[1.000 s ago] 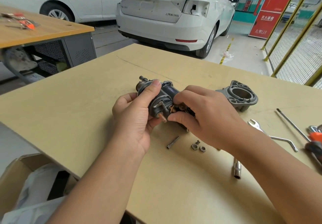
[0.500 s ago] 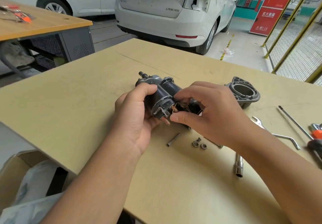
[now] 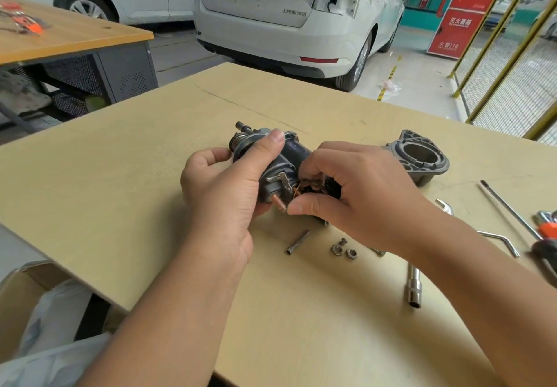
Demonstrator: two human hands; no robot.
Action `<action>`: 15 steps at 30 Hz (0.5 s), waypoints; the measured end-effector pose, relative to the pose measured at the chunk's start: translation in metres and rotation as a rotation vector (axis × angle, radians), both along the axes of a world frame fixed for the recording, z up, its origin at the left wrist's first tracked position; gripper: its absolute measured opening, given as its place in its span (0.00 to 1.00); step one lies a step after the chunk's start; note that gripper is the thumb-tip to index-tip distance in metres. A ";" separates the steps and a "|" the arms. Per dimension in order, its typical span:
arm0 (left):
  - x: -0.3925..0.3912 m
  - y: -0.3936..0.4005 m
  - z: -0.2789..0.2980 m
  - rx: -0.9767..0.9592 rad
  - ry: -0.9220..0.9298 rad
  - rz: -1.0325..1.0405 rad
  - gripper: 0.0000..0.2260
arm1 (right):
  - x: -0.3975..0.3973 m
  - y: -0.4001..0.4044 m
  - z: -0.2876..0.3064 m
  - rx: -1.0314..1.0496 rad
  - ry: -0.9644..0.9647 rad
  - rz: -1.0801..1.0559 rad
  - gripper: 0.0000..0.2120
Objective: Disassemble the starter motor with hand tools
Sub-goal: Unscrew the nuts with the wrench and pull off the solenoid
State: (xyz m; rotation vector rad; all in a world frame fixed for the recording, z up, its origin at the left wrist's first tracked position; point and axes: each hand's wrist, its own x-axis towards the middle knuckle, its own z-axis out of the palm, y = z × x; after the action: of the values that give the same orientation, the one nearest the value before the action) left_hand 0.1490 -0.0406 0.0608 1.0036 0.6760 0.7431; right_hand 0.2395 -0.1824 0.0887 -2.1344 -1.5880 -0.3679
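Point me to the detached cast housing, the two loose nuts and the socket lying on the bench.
cast housing [image 3: 431, 166]: head view, front rim.
loose nuts [image 3: 343, 251]: head view, the pair.
socket [image 3: 413, 287]: head view, mid-barrel.

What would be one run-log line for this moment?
left hand: grips dark metal starter motor | right hand: pinches its coppery end | grey cast housing: on table | loose nuts: on table
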 end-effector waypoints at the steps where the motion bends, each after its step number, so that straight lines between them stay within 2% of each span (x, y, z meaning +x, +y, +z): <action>1: 0.000 0.000 0.000 0.016 0.024 0.026 0.39 | -0.001 0.000 0.000 0.002 -0.018 0.002 0.22; 3: -0.002 0.001 -0.001 0.025 0.041 0.027 0.38 | -0.001 0.001 -0.002 0.015 -0.034 0.008 0.22; 5: -0.004 0.001 0.000 -0.009 0.001 -0.015 0.31 | 0.001 0.000 -0.002 0.034 -0.002 0.007 0.21; 8: -0.005 0.001 0.000 -0.080 -0.072 -0.129 0.05 | 0.004 -0.002 -0.003 0.075 0.085 -0.007 0.20; 12: -0.005 -0.001 0.003 -0.098 -0.099 -0.185 0.11 | 0.006 -0.003 -0.003 0.091 0.153 -0.019 0.21; 15: -0.006 -0.004 0.007 -0.130 -0.118 -0.198 0.05 | 0.005 -0.004 -0.004 0.099 0.137 0.001 0.22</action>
State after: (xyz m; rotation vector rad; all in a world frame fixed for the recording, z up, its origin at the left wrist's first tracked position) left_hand 0.1434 -0.0443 0.0674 0.8859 0.5079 0.5725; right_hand 0.2448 -0.1861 0.0846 -2.0388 -1.4636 -0.2869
